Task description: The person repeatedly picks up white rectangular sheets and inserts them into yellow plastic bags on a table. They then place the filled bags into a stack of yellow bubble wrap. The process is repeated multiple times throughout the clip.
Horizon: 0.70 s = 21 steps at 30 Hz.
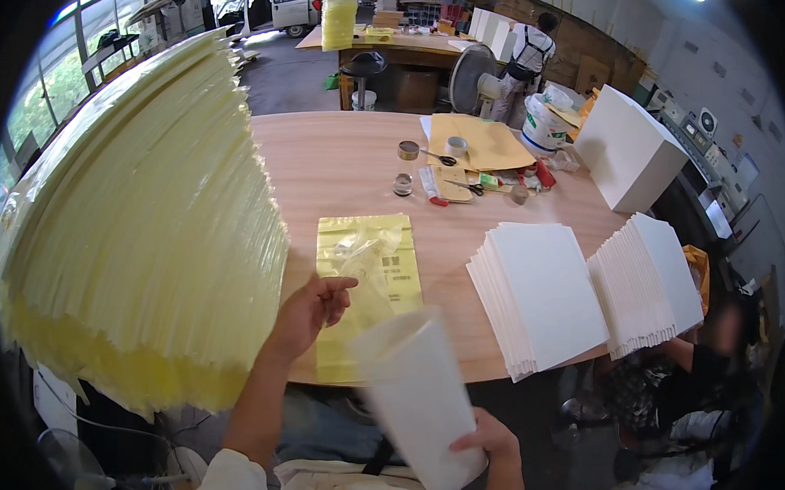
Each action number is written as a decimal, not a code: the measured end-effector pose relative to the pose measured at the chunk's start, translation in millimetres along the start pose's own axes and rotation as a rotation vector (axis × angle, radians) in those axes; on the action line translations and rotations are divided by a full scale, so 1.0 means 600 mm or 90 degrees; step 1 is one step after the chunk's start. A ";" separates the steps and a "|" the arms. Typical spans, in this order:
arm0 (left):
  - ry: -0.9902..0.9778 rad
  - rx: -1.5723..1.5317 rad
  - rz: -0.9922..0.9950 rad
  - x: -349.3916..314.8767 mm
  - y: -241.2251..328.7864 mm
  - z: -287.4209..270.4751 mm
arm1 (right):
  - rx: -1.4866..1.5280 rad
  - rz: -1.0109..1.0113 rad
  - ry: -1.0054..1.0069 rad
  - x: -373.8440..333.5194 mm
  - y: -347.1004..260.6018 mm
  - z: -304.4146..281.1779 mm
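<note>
My right hand (pixel 489 444) grips the lower edge of a curved bundle of white sheets (pixel 417 395), which is blurred and tilted in front of my body. Over the left edge of a yellow plastic bag (pixel 338 243) is my left hand (pixel 313 310), its index finger stretched out and the others loosely bent, holding nothing that I can see. The bag lies flat at the table's near edge. Crumpled clear plastic film (pixel 366 251) lies on it, close to my left fingertips. Part of the bag is hidden behind the white bundle.
A tall stack of yellow plastic bags (pixel 148 217) rises at the left. White sheet stacks (pixel 544 295) stand right, beside a seated person (pixel 689 372). Scissors (pixel 469 187), tape rolls (pixel 407 149) and brown envelopes (pixel 480 142) lie farther back. Another person (pixel 530 58) stands beyond a fan (pixel 472 78).
</note>
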<state>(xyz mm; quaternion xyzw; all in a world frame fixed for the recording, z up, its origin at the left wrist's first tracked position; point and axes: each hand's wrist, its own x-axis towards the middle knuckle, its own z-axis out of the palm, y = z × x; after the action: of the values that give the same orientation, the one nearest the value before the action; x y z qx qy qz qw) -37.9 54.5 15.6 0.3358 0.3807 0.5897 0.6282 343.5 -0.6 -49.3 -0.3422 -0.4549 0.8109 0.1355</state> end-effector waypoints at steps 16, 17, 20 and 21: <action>-0.276 0.454 -0.268 -0.092 -0.181 -0.001 | 0.565 -0.099 0.058 0.271 0.361 0.018; -0.250 0.456 -0.305 -0.097 -0.201 -0.012 | 0.540 -0.094 0.104 0.242 0.377 0.016; -0.270 0.900 0.053 -0.117 -0.233 -0.015 | 0.384 -0.045 0.269 0.145 0.362 -0.003; -0.263 1.049 0.185 -0.127 -0.243 -0.011 | 0.281 -0.031 0.318 0.125 0.334 -0.009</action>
<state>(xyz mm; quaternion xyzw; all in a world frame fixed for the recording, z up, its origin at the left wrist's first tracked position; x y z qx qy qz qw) 26.0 -33.4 -108.1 0.8306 0.5183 0.1271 0.1593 310.8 -67.2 -250.1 -0.4820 -0.2291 0.7773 0.3333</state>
